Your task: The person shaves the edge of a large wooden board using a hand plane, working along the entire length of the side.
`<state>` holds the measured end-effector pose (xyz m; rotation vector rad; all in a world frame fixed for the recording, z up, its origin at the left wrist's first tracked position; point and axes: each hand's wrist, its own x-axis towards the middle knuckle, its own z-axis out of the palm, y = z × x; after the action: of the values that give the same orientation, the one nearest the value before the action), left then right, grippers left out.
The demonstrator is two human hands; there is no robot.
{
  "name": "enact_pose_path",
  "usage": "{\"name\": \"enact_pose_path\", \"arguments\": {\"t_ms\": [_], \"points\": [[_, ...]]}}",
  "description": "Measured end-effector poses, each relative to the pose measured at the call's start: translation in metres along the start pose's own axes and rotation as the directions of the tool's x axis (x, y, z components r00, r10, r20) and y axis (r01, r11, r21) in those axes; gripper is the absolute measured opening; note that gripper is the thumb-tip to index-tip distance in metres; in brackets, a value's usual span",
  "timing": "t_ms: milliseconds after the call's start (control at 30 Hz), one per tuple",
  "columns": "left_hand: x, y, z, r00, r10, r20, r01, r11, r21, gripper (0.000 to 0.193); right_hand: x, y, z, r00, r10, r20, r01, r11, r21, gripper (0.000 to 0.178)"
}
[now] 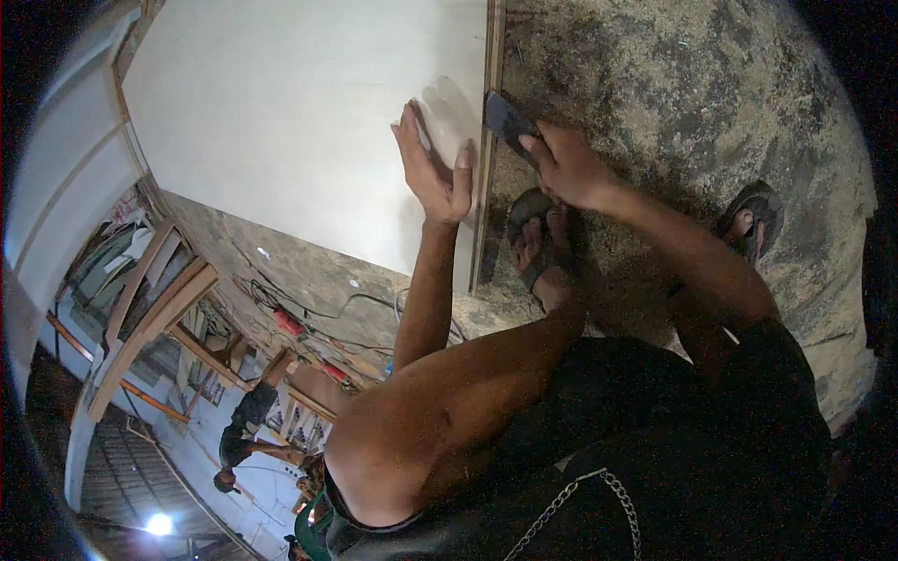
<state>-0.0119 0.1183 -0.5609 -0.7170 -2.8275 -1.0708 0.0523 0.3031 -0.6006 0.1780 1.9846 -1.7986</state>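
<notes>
Since the chain (625,491) hangs closest to cam, it goes first, then bare knee (374,467). R hand (566,166): fingers wrapped round rear part of dark block (510,122), front end at panel's edge (483,178); contact hard to confirm. L hand (435,173): fingers fairly wide, thumb apart, nothing held, over panel face near same edge; can't tell if touching.

Panel (281,122): big, pale, L of block, beyond the L hand. Prob. stiff but may flex a bit across its span; likely heavy/awkward for one person. Face looks smooth, so poss. slick; edge & corners might chip. Best hold: two opp. edges, hands well apart, not flat on face. Block: prob. light, rigid, OK one-handed; grip rear half, fingertips clear of front end.

Foot (531,257) in sandal just below block, on dusty floor (673,140). Past panel: cables (365,297), red tool (288,324), timber frame (140,327). Far bkgd: co-worker (248,421), bright lamp (160,524).
</notes>
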Motion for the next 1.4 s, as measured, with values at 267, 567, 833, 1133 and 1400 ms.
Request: {"name": "enact_pose_path", "arguments": {"t_ms": [267,567,833,1133,1400], "points": [[-0.001,-0.002,0.007,1.000,0.000,0.005,0.000,0.998,-0.064,0.077,0.013,-0.001,-0.021,0.977,0.126,0.175,-0.142,0.986,0.082,0.039],[-0.002,-0.007,0.003,0.999,0.012,-0.036,-0.018,0.984,-0.177,0.074,0.004,-0.006,-0.018,0.958,0.148,0.244,-0.173,0.981,0.084,0.038],[-0.028,-0.029,-0.020,0.913,-0.279,-0.298,0.208,0.946,-0.247,0.065,-0.017,-0.015,0.010,0.986,0.149,0.071,-0.156,0.980,0.124,0.033],[-0.108,-0.108,-0.099,0.473,-0.593,-0.652,0.824,0.559,0.090,0.089,-0.010,-0.009,0.003,0.978,0.192,0.079,-0.197,0.978,0.067,0.032],[-0.126,-0.095,-0.074,0.434,-0.740,-0.514,0.901,0.345,0.264,0.080,0.028,-0.016,-0.069,0.881,0.187,0.435,-0.187,0.981,-0.045,0.035]]}}
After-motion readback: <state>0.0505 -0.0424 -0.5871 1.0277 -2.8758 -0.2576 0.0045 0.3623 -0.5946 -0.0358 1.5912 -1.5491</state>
